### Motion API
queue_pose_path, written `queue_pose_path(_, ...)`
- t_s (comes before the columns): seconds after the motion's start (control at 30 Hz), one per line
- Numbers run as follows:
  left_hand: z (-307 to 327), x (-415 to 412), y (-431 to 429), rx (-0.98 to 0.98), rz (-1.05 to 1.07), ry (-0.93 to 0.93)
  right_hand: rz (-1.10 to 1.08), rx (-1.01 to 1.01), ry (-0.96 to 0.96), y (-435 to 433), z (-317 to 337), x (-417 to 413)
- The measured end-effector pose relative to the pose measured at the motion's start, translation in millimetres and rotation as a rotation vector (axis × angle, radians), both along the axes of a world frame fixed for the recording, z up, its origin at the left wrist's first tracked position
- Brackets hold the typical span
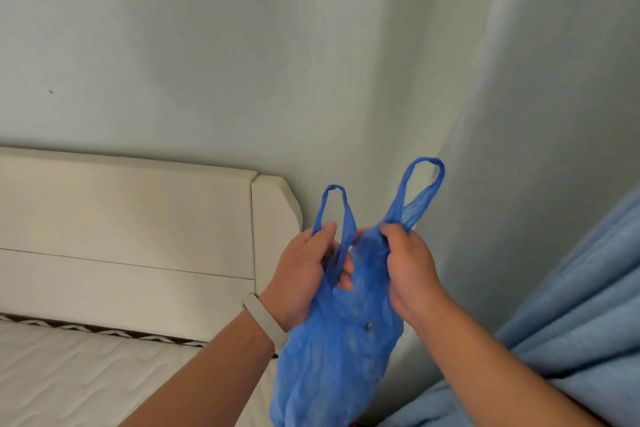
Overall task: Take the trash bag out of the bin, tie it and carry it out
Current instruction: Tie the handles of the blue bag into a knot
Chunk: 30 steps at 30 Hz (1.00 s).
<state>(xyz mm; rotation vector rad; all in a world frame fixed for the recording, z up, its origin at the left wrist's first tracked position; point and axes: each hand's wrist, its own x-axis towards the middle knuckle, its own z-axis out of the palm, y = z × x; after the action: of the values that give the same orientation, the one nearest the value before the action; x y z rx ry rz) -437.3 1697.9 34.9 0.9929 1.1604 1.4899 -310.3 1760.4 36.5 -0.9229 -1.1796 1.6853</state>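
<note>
A thin blue plastic trash bag [341, 354] hangs in the air in front of me, held up by both hands. My left hand [304, 274] grips the base of the left handle loop, which stands up above my fingers. My right hand [410, 270] grips the base of the right handle loop, which rises higher toward the wall corner. The two loops are apart and untied. The bag's body sags below my wrists and runs out of the bottom of the frame. No bin is in view.
A cream headboard [138, 236] and a white quilted mattress [86, 381] fill the lower left. A pale wall [242, 62] stands behind, with a corner just past the bag. Light blue fabric [581, 322] hangs at the lower right. A pale band circles my left wrist.
</note>
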Motion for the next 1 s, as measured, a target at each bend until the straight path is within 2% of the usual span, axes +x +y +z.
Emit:
queue_pose_path(0.1,17,0,-4,0.023,0.001,0.107,-0.105,-0.025,0.002,3,13,2)
queue_pose_path(0.2,29,-2,-1,0.06,0.006,0.142,-0.119,0.011,-0.032,5,18,2)
queue_pose_path(0.43,44,1,10,0.161,0.004,0.201,-0.06,0.249,-0.632,10,12,-2)
queue_pose_path(0.53,45,1,17,0.247,0.008,0.369,0.025,0.373,-0.83,11,7,-2)
queue_pose_path(0.7,54,20,19,0.323,0.048,0.372,0.238,0.57,-0.949,0,8,-6)
queue_pose_path(0.77,55,23,22,0.302,0.044,0.409,0.302,0.614,-0.944,-4,13,-8)
queue_pose_path(0.83,56,18,26,0.257,0.063,0.477,0.333,0.588,-0.829,-7,14,-10)
queue_pose_path(1.0,52,7,27,0.154,0.099,0.48,0.406,0.294,-0.423,-10,23,-6)
